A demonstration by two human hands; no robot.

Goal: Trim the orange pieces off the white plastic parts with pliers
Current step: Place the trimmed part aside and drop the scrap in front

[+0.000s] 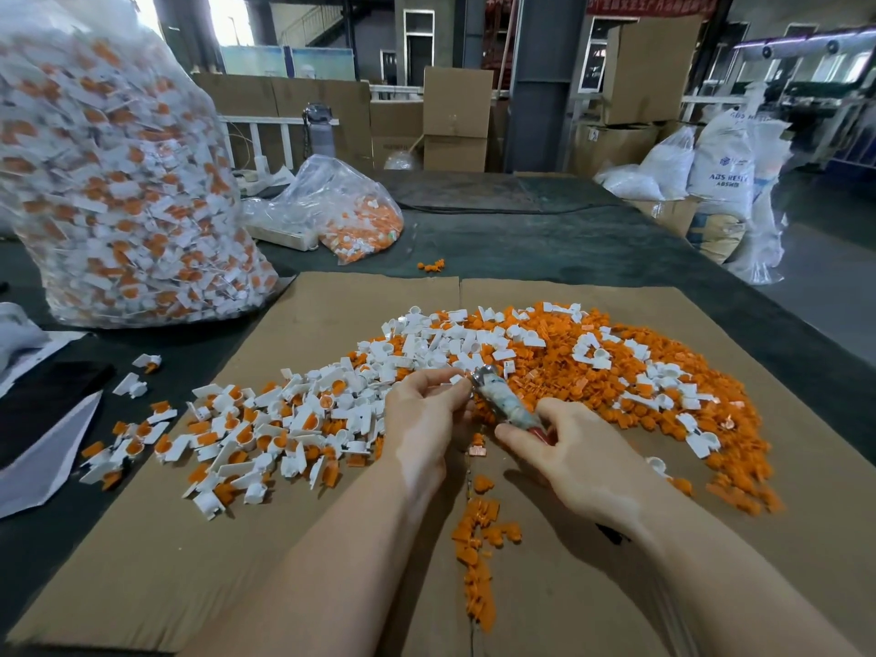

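Two bare hands are working at the middle of a flattened cardboard sheet [199, 528] that is lying on a dark table [545, 239]. The right hand [576, 450] is gripping the pliers [502, 403], its fingers curled round the taped handles, with the metal tip pointing up and to the left. The left hand [419, 417] is pinching a small white plastic part [456, 379] between its fingertips, holding it right at the tip of the pliers; whether the jaws are touching it cannot be told. Untrimmed white parts with orange pieces [265, 433] are lying scattered to the left of the hands, while a heap of loose orange pieces [630, 372], mixed with white parts, is spreading behind and to the right. A narrow trail of orange offcuts [479, 552] is lying between the forearms. A large clear bag of parts [114, 182] is standing at the far left, and a smaller bag [351, 211] is lying beyond the cardboard.
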